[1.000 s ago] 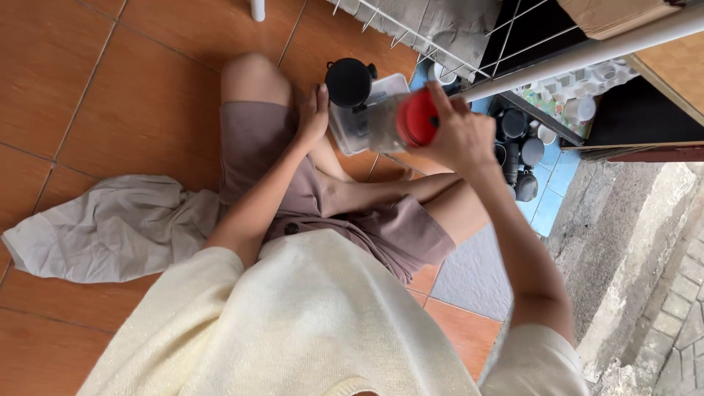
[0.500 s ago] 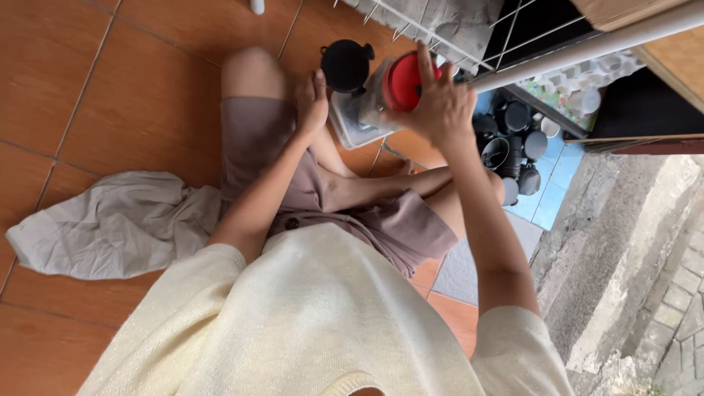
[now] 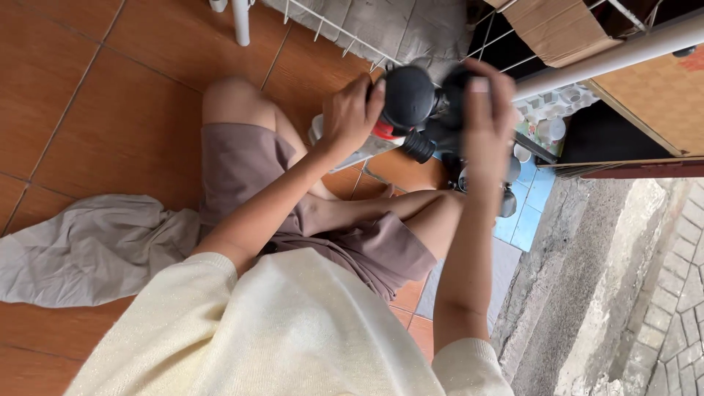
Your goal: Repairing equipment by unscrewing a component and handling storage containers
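1. Head view, the only one I have. I look down on a person seated on an orange tiled floor (image 3: 88, 81), legs folded, in brown shorts (image 3: 293, 220) and a cream top (image 3: 293, 330).
2. Left hand (image 3: 350, 117): raised in front of the knees, fingers curled around a round black part (image 3: 408, 95). The grip is closed on it, thumb side toward the camera.
3. Under that hand a clear container (image 3: 363, 147) with a red band (image 3: 384, 130) shows. It lies tilted just above the left knee. I cannot tell if the hand touches it or only the black part.
4. Right hand (image 3: 485, 125): held upright beside the left, back of the hand toward me, fingers wrapped over a second dark object (image 3: 455, 88). The hand is closed on it; most of the object is hidden behind the fingers, so I cannot tell its shape.
5. The two black pieces sit touching or nearly so, between the hands.
6. A short black cylinder (image 3: 419, 145) pokes out below them.
7. Around: a grey cloth (image 3: 95, 249) lies crumpled on the floor by the left hip.
8. A white wire rack (image 3: 345, 33) stands past the hands, with grey fabric on it.
9. Dark cups (image 3: 507, 202) sit on blue tile (image 3: 528, 220) behind the right forearm.
10. A rough concrete ledge (image 3: 587, 293) runs along the right.
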